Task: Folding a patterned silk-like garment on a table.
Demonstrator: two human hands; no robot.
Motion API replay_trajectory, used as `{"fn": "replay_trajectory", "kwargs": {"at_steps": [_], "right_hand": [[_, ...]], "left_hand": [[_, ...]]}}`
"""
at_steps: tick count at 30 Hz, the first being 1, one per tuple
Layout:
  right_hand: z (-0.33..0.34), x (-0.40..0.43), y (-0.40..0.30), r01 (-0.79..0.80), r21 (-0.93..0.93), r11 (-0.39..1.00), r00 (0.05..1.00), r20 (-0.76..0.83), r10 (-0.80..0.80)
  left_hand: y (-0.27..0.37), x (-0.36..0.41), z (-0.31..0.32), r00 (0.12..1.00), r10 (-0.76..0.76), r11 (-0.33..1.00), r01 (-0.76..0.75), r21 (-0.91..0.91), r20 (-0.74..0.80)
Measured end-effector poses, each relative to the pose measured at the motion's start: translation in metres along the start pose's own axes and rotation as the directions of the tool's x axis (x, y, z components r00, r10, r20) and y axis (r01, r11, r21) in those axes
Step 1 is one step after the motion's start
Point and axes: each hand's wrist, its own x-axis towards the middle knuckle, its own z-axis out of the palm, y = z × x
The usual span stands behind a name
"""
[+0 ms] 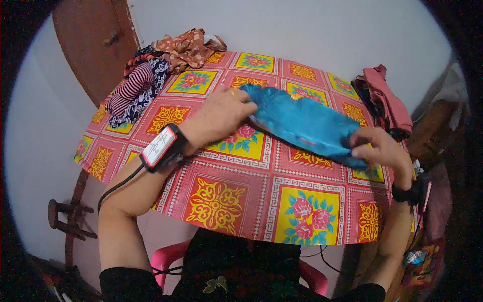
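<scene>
A shiny blue cloth garment (305, 117) lies folded into a long strip across the middle of the table, slanting down to the right. A small gold-coloured patch shows at its upper edge. My left hand (226, 109) grips the strip's left end, its fingertips partly hidden by the hand itself. At the opposite end, my right hand (381, 145) pinches the cloth between thumb and fingers. Each wrist carries a strapped-on device with a cable.
A patterned plastic tablecloth (215, 204) covers the table. Crumpled printed clothes (181, 51) and a striped cloth (132, 88) lie at the back left. Folded pink clothing (388, 100) rests at the right edge. A pink plastic chair (166, 260) is beneath me; a brown door (98, 45) stands behind.
</scene>
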Motion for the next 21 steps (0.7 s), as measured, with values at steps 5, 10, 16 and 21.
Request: {"fn": "replay_trajectory", "kwargs": {"at_steps": [5, 10, 16, 21], "right_hand": [[0.012, 0.021, 0.034, 0.269, -0.491, 0.829, 0.67, -0.523, -0.527], [0.023, 0.032, 0.042, 0.123, -0.455, 0.882, 0.791, -0.492, -0.365], [0.031, 0.041, 0.051, -0.029, -0.516, 0.856, 0.771, -0.556, -0.309], [0.028, 0.041, 0.048, 0.028, -0.501, 0.865, 0.692, -0.615, -0.378]], "left_hand": [[-0.025, -0.001, 0.021, 0.879, -0.123, 0.922, 0.272, 0.274, -0.461], [0.012, 0.008, 0.009, 0.835, 0.068, 0.998, -0.049, 0.049, -0.545], [0.06, 0.009, 0.02, 0.919, 0.121, 0.942, -0.225, -0.248, -0.375], [0.055, 0.01, 0.019, 0.922, 0.111, 0.919, -0.237, -0.314, -0.37]]}}
